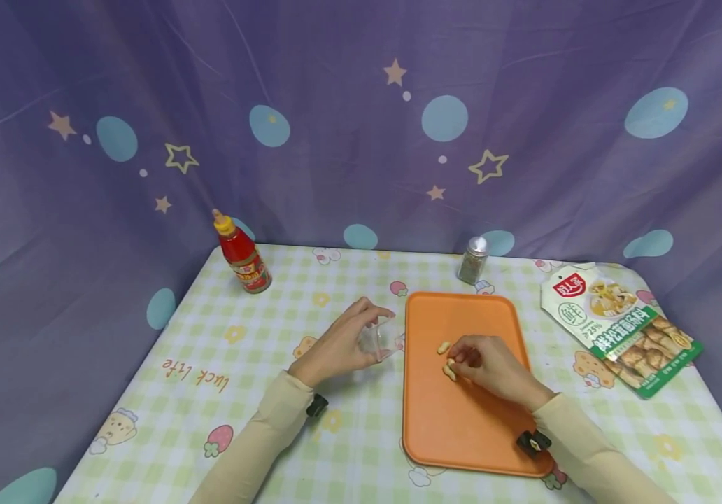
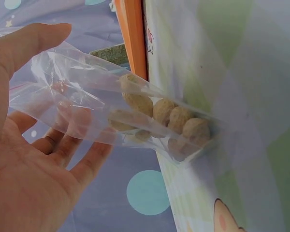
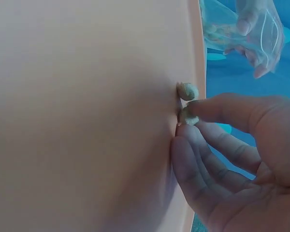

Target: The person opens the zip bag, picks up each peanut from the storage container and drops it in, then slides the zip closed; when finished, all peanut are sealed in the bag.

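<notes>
My left hand [image 1: 338, 346] holds a clear plastic bag [image 1: 370, 341] just left of the orange tray [image 1: 455, 441], its mouth spread between thumb and fingers. Several peanuts [image 2: 180, 118] lie at the bottom of the bag in the left wrist view. Over the tray, my right hand [image 1: 493, 364] pinches a peanut [image 1: 449, 372] at the tray's surface; its fingertips partly cover it. Beside that one lies a second peanut [image 1: 443, 347], apart from the fingers. The right wrist view shows the thumb against the pinched peanut [image 3: 188, 116], with the other peanut [image 3: 188, 91] close by.
A red sauce bottle [image 1: 245, 257] with a yellow cap stands at the back left. Behind the tray is a glass shaker [image 1: 473, 260] with a metal top. A mushroom seasoning packet [image 1: 622, 329] lies to the right. A patterned curtain [image 1: 348, 189] hangs behind the table.
</notes>
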Available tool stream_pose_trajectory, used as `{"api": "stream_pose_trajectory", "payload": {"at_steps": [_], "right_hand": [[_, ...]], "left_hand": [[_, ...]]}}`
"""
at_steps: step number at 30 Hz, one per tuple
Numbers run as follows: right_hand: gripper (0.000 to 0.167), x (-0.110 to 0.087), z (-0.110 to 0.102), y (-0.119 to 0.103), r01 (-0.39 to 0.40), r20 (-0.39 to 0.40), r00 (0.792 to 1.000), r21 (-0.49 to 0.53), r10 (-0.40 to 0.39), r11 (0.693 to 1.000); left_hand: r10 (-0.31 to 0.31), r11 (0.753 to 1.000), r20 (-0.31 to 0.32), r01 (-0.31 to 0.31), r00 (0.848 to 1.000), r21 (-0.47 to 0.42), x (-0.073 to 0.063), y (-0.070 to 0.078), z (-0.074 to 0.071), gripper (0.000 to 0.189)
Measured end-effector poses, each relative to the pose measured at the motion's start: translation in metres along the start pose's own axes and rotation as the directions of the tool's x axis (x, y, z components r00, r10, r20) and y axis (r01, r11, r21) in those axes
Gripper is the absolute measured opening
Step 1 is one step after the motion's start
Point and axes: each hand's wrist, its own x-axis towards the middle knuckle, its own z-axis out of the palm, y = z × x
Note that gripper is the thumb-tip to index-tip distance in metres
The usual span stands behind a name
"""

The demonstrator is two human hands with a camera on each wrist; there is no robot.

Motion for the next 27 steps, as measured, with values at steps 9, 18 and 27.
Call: {"api": "stream_pose_trajectory", "payload": {"at_steps": [9,18,27], "right_hand": [[0.014,0.002,0.002,0.001,-0.001,0.001,1.0,-0.045,0.001,0.999],[0.014,0.002,0.004,-0.001,-0.011,-0.026,1.0,-0.044,0.009,0.999],[0.01,0.009,0.005,-0.011,-0.032,-0.053,0.998,-0.032,0.03,0.999]], "left_hand": [[0.0,1.0,0.009,0.0,1.0,-0.003,0.0,0.0,0.0,0.064],[-0.007,1.0,0.002,0.007,1.0,-0.013,-0.001,0.0,-0.002,0.063],[-0.009,1.0,0.011,0.01,1.0,-0.018,0.0,-0.002,-0.002,0.063]]}}
